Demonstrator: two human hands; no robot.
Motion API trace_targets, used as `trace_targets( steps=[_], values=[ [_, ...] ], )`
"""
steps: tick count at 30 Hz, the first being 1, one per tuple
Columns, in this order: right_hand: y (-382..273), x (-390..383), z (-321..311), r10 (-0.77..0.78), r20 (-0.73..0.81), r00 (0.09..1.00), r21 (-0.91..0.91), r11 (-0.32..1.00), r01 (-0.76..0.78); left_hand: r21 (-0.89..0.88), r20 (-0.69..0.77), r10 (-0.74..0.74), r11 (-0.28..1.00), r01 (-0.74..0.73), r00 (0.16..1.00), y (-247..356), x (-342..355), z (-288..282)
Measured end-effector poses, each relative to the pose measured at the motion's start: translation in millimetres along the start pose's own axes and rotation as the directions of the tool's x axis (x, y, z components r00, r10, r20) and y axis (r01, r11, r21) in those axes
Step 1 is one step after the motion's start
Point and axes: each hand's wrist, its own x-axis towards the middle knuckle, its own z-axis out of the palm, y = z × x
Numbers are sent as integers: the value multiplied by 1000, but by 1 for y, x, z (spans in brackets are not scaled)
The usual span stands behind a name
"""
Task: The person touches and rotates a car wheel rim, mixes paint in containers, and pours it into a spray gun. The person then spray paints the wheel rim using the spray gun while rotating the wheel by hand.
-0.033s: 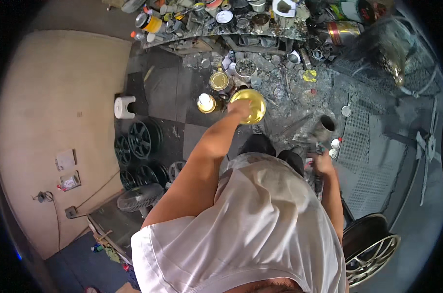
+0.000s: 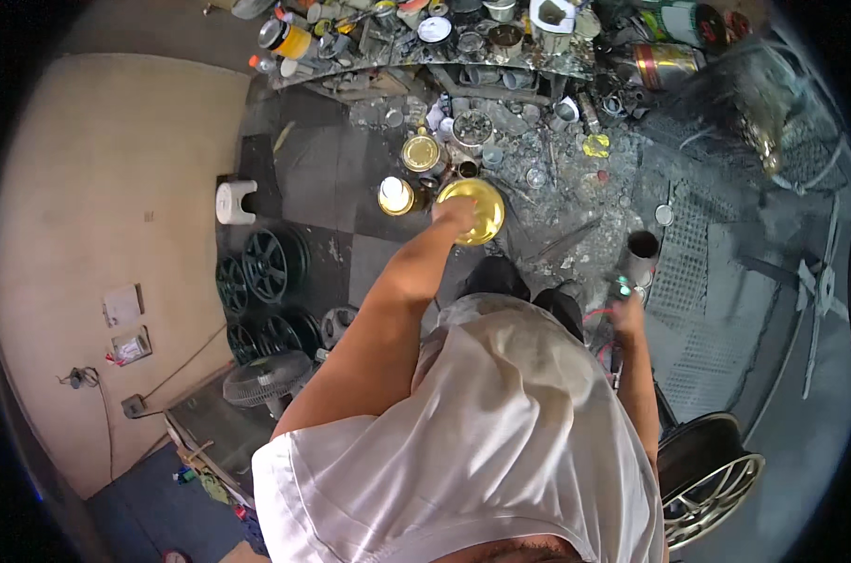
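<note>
Careful: my left hand is on the gold disc, its grip unclear to me; a sideways knock could tip the white-topped can left of it. Right of the disc, across roomy stained floor, my right hand grips a cupped tool; the tabletop edge lies well beyond the disc.

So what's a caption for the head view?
Left fingers at a shiny round golden thing; right fingers around a tool with an open cup.

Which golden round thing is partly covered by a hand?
The wide, shiny golden disc, beneath the left hand; the two smaller golden round tins stand clear to its left.
</note>
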Motion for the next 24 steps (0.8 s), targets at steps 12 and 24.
trace_targets(
  steps=[12,24],
  values=[
    [-131,-46,-190,6,-822,570,276,879,388,-174,301,-236,939,296,924,-198,71,71],
    [-261,-88,-135,-29,-946,324,99,923,371,-46,96,-119,991,124,988,-218,199,-19]
  ],
)
